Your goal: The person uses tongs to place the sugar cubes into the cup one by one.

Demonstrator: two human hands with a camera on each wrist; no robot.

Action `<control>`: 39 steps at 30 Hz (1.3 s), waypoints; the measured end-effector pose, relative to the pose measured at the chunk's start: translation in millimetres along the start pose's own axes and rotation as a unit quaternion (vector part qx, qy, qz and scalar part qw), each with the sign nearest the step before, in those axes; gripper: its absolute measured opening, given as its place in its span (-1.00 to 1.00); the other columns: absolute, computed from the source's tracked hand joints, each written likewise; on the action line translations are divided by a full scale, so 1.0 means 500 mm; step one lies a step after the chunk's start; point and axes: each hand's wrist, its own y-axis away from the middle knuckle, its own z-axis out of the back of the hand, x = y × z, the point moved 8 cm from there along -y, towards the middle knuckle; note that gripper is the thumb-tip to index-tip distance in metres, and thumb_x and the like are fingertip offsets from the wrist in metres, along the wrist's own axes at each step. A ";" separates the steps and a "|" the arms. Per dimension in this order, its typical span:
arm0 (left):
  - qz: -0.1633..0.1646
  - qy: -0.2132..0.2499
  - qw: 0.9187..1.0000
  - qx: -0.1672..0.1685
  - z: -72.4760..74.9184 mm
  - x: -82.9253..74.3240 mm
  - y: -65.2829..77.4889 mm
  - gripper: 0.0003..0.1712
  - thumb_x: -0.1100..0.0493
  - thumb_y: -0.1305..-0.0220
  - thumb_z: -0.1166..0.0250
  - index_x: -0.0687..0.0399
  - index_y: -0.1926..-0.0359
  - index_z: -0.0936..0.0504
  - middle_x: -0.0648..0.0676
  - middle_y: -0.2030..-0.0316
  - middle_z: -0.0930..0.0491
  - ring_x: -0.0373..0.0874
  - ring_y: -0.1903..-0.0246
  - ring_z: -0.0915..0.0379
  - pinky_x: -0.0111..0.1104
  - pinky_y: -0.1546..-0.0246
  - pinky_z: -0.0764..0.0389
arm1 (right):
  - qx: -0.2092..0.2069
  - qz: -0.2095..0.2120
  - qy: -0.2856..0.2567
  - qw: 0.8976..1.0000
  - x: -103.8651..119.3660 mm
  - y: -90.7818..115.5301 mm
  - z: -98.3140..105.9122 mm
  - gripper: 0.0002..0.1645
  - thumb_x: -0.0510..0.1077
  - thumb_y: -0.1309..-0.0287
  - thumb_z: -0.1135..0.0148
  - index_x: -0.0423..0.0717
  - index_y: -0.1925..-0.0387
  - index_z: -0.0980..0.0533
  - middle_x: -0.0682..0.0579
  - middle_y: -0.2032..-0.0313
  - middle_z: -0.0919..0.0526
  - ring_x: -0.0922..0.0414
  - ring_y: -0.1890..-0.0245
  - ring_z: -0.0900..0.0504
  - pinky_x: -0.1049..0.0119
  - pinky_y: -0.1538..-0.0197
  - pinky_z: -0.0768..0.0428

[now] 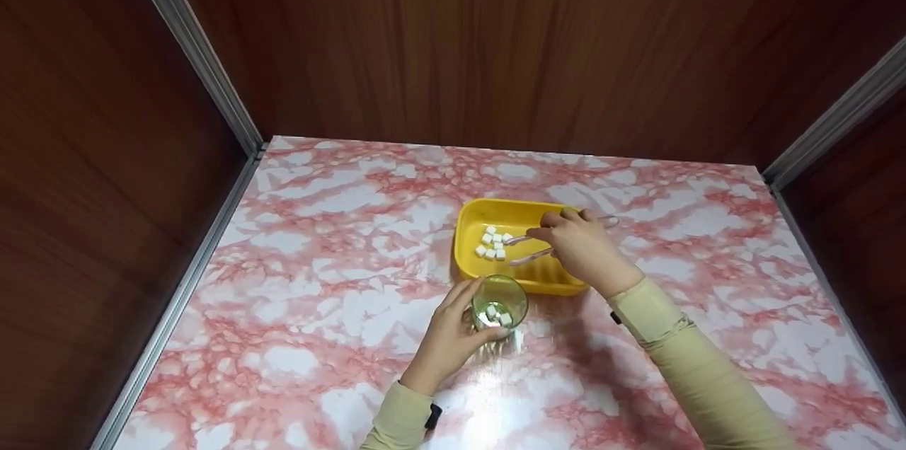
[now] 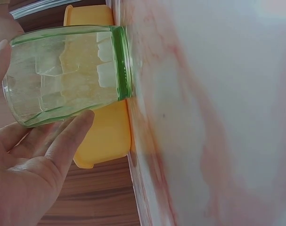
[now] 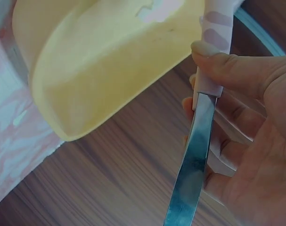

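Observation:
My left hand (image 1: 447,337) holds a clear green glass (image 1: 520,298) close to the near side of a yellow plastic container (image 1: 559,287). Several white cubes (image 1: 505,319) lie at the bottom of the glass; the left wrist view shows them through its wall (image 2: 44,110). Over the container, my right hand (image 1: 584,252) grips a pair of tongs (image 1: 529,258) with pale, purple-banded arms and a bent metal strip (image 3: 187,174). The tong tips stand apart, near several white cubes (image 1: 490,254) inside the container. Whether a tip touches a cube I cannot tell.
A red-and-white marbled tabletop (image 1: 304,301) carries the container. Dark wood-grain panels (image 1: 460,47) rise behind it and at both sides, with metal strips (image 1: 202,57) along the corners. Light reflects off the table near the left wrist.

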 end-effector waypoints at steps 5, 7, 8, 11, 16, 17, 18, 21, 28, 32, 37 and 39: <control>0.000 0.020 1.000 0.001 -0.002 0.000 -0.001 -0.01 -0.13 -0.01 -0.45 -0.08 -0.43 -0.22 -0.03 -0.32 -0.24 -0.14 -0.24 -0.24 -0.33 -0.16 -0.43 | -0.003 0.002 0.002 1.000 -0.001 -0.008 -0.015 -0.46 -0.33 0.15 -0.51 0.14 0.07 -0.68 0.00 0.26 -0.58 -0.09 0.21 -0.51 -0.06 0.16 -0.46; -0.001 0.022 1.000 0.001 -0.001 -0.001 -0.001 -0.01 -0.13 0.00 -0.45 -0.08 -0.43 -0.21 -0.07 -0.32 -0.24 -0.14 -0.24 -0.25 -0.34 -0.16 -0.43 | -0.004 0.003 0.006 1.000 -0.002 -0.011 -0.021 -0.49 -0.33 0.13 -0.50 0.15 0.08 -0.68 0.00 0.27 -0.59 -0.09 0.23 -0.51 -0.08 0.16 -0.48; -0.001 0.023 1.000 0.000 -0.001 -0.001 -0.001 -0.01 -0.12 0.00 -0.46 -0.08 -0.43 -0.21 -0.07 -0.32 -0.23 -0.14 -0.24 -0.25 -0.34 -0.16 -0.42 | -0.004 0.003 0.007 1.000 -0.002 -0.012 -0.024 -0.50 -0.33 0.11 -0.48 0.15 0.09 -0.69 0.00 0.28 -0.59 -0.09 0.24 -0.52 -0.09 0.15 -0.49; -0.001 0.022 1.000 -0.001 0.000 -0.001 -0.002 -0.01 -0.11 0.00 -0.46 -0.10 -0.43 -0.21 -0.10 -0.32 -0.23 -0.14 -0.23 -0.25 -0.36 -0.16 -0.41 | -0.001 0.004 0.010 1.000 -0.001 -0.017 -0.033 -0.52 -0.35 0.08 -0.45 0.17 0.10 -0.69 0.01 0.29 -0.59 -0.08 0.25 -0.51 -0.13 0.11 -0.50; 0.000 0.020 1.000 0.001 -0.001 -0.001 -0.001 -0.01 -0.09 -0.01 -0.47 -0.12 -0.44 -0.20 -0.08 -0.32 -0.23 -0.15 -0.24 -0.25 -0.35 -0.16 -0.42 | 0.010 0.001 0.008 1.000 0.005 -0.021 -0.044 -0.58 -0.30 0.05 -0.45 0.15 0.12 -0.70 0.01 0.29 -0.58 -0.09 0.23 -0.51 -0.14 0.14 -0.51; 0.000 0.020 1.000 0.002 -0.001 -0.001 0.000 -0.01 -0.09 -0.01 -0.47 -0.12 -0.44 -0.20 -0.05 -0.33 -0.23 -0.14 -0.25 -0.24 -0.35 -0.16 -0.42 | 0.012 0.001 0.008 1.000 0.006 -0.022 -0.046 -0.59 -0.29 0.05 -0.45 0.15 0.12 -0.70 0.00 0.28 -0.58 -0.09 0.22 -0.52 -0.13 0.15 -0.50; 0.000 0.020 1.000 0.002 -0.001 -0.001 0.000 0.00 -0.09 -0.01 -0.46 -0.12 -0.44 -0.20 -0.02 -0.33 -0.23 -0.13 -0.26 -0.23 -0.35 -0.16 -0.42 | 0.014 0.001 0.008 1.000 0.007 -0.023 -0.048 -0.60 -0.27 0.04 -0.45 0.14 0.12 -0.69 0.00 0.28 -0.58 -0.09 0.22 -0.52 -0.13 0.15 -0.50; 0.006 0.029 1.000 0.006 -0.002 -0.001 0.000 0.00 -0.09 -0.01 -0.46 -0.13 -0.44 -0.19 0.07 -0.35 -0.20 -0.12 -0.27 -0.20 -0.39 -0.15 -0.42 | 0.021 0.001 0.009 1.000 0.009 -0.026 -0.055 -0.56 -0.32 0.05 -0.44 0.15 0.11 -0.69 0.00 0.27 -0.58 -0.10 0.21 -0.52 -0.11 0.15 -0.50; 0.020 0.039 0.999 0.010 -0.004 0.005 -0.001 0.00 -0.11 -0.01 -0.46 -0.19 -0.44 -0.18 0.05 -0.37 -0.17 -0.13 -0.26 -0.22 -0.46 -0.13 -0.42 | 0.033 -0.003 -0.003 0.999 0.009 -0.035 -0.064 -0.49 -0.41 0.06 -0.39 0.15 0.09 -0.69 -0.01 0.26 -0.59 -0.10 0.20 -0.52 -0.09 0.12 -0.50; 0.020 0.032 0.999 0.011 -0.003 0.004 -0.001 0.00 -0.11 -0.01 -0.46 -0.19 -0.45 -0.17 0.01 -0.37 -0.17 -0.13 -0.27 -0.20 -0.45 -0.14 -0.41 | 0.046 -0.013 -0.007 0.999 0.008 -0.040 -0.070 -0.50 -0.40 0.03 -0.38 0.16 0.09 -0.69 0.00 0.26 -0.58 -0.09 0.19 -0.52 -0.11 0.10 -0.50; 0.020 0.035 0.999 0.011 -0.003 0.003 -0.001 -0.01 -0.09 -0.02 -0.46 -0.17 -0.44 -0.18 -0.02 -0.36 -0.17 -0.13 -0.27 -0.20 -0.43 -0.15 -0.41 | 0.051 -0.019 -0.006 0.998 0.006 -0.043 -0.078 -0.53 -0.37 -0.01 -0.38 0.17 0.09 -0.69 -0.01 0.27 -0.58 -0.10 0.18 -0.52 -0.13 0.07 -0.50; 0.019 0.033 0.999 0.009 -0.003 0.004 -0.001 -0.01 -0.09 -0.01 -0.46 -0.17 -0.44 -0.18 0.00 -0.36 -0.19 -0.13 -0.26 -0.21 -0.42 -0.15 -0.41 | 0.052 -0.019 -0.004 0.998 0.006 -0.043 -0.081 -0.56 -0.33 -0.01 -0.39 0.17 0.09 -0.69 -0.01 0.26 -0.58 -0.10 0.17 -0.51 -0.13 0.07 -0.50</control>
